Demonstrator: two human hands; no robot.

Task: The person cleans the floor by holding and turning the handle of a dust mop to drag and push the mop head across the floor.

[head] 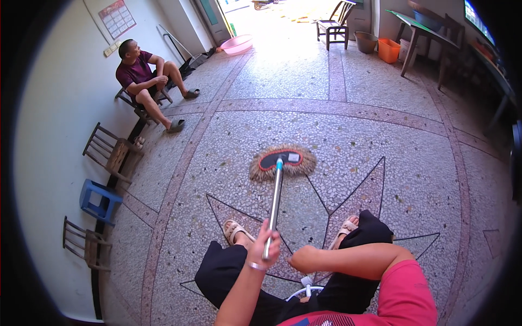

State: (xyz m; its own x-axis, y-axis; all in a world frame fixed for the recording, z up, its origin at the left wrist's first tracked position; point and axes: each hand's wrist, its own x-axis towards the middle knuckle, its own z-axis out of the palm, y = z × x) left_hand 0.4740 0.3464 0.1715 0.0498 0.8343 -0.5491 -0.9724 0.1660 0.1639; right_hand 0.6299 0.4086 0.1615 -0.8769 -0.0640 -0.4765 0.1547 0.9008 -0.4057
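My left hand [264,246] is closed around the lower end of the metal handle of a duster mop [282,161]. The mop's oval head has shaggy brown-grey fringe, a black centre with red trim and a pale label, and it lies away from me over the terrazzo floor. A turquoise collar joins head and handle. Close to the right of the handle end is my right hand [304,259], bent inward at the wrist; its fingers are mostly hidden, and it does not touch the handle. A white curved frame [308,288] shows between my legs.
A person [136,73] sits on a low chair by the left wall. Below are wooden chairs [116,157] and a blue plastic stool [100,201]. Near the bright doorway stand a pink basin [237,45], a chair [333,30], buckets [388,51] and a table [422,26].
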